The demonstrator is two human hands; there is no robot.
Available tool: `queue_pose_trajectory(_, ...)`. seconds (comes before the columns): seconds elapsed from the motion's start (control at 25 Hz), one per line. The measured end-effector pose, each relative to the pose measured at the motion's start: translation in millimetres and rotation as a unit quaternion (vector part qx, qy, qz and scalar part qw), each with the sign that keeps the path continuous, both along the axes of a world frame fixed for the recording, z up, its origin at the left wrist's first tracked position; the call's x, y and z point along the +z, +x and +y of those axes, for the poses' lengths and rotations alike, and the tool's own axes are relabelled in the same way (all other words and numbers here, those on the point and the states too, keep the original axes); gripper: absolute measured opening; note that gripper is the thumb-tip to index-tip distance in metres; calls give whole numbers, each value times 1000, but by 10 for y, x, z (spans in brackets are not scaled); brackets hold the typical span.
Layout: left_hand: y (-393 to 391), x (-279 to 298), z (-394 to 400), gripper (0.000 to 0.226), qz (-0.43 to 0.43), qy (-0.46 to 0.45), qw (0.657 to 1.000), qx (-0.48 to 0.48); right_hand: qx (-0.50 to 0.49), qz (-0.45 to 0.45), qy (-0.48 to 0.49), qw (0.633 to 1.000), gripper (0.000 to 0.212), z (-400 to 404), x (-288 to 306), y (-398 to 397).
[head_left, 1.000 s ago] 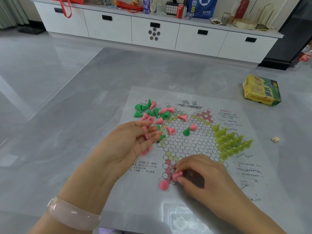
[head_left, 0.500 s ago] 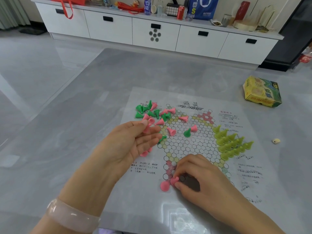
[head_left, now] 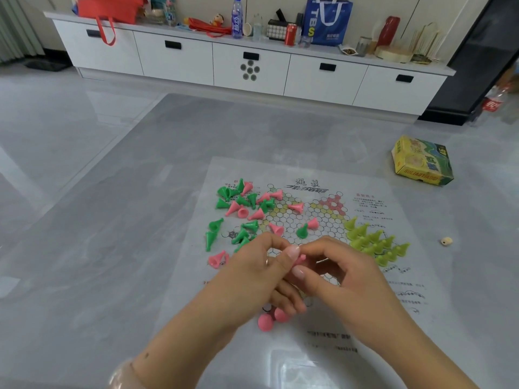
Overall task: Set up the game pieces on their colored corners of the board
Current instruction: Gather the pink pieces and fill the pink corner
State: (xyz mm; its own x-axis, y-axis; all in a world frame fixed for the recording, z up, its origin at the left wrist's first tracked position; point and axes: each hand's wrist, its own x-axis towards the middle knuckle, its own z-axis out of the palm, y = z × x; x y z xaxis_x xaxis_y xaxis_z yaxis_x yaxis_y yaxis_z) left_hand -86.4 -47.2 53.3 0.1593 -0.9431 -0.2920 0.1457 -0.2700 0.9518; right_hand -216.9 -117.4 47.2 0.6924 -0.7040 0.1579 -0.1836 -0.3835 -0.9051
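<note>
Both hands now met mid-board: right hand (head_left: 348,279) & left hand (head_left: 252,276) each w/ grip pinching pink piece (head_left: 299,260).

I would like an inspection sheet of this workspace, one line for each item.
Surface: grey table, board sheet flat on it.
Job's things: yellow-green pieces standing on their corner; green pieces and pink pieces scattered, mixed; two pink pieces at near corner.
Clutter: box; small beige object.
Grippers: left hand and right hand meet on one pink piece.
Cables: nothing seen.
Surroundings: white cabinet carrying bags, bottle, can.
</note>
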Motion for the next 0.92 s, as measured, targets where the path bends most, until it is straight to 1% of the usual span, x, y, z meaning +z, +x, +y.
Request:
queue_pose_trajectory(0.08, 11, 24, -12, 18, 9, 5, 1000, -8, -10, -1, 1, 1000, 13, -4, 1, 11)
queue_pose_trajectory(0.12, 35, 25, -11, 18, -14, 7, 1000, -4, -14, 1, -2, 1000, 11, -6, 13, 16)
queue_pose_trajectory(0.16, 85, 15, -9, 17, -81, 9, 997, 15, -21, 4, -7, 1000, 11, -13, 27, 17)
queue_pose_trajectory(0.2, 167, -8, -5, 17, -199, 15, 979, 44, -33, 5, -13, 999, 14, -28, 42, 16)
queue_pose_trajectory(0.24, 266, -46, 4, 17, -351, 29, 933, 72, -48, 4, -17, 999, 16, -49, 54, 9)
queue_pose_trajectory(0.28, 344, -56, 24, 19, -489, 54, 866, 93, -63, 0, -17, 998, 18, -67, 66, 0)
queue_pose_trajectory(0.32, 400, -61, 52, 24, -573, 73, 809, 108, -73, -4, -14, 997, 19, -79, 81, -6)
queue_pose_trajectory(0.36, 427, -67, 78, 30, -613, 89, 778, 106, -80, -5, -11, 997, 21, -83, 96, -8)
queue_pose_trajectory(0.4, 427, -80, 96, 35, -631, 103, 763, 91, -82, -5, -11, 997, 22, -80, 104, -6)
queue_pose_trajectory(0.48, 413, -117, 103, 44, -653, 122, 745, 60, -80, -3, -13, 997, 22, -69, 106, -4)
queue_pose_trajectory(0.56, 442, -162, 102, 51, -655, 134, 742, 49, -74, 0, -13, 997, 19, -57, 105, 0)
queue_pose_trajectory(0.68, 502, -209, 107, 45, -617, 133, 774, 52, -67, 3, -12, 998, 18, -59, 96, -4)
queue_pose_trajectory(0.76, 562, -211, 126, 36, -586, 91, 801, 75, -64, 4, -15, 998, 19, -64, 93, -2)
queue_pose_trajectory(0.84, 669, -184, 140, 28, -573, 55, 807, 131, -65, 5, -15, 998, 20, -72, 91, -5)
queue_pose_trajectory(0.92, 783, -167, 179, 33, -570, 71, 801, 165, -68, 6, -13, 998, 19, -77, 90, -9)
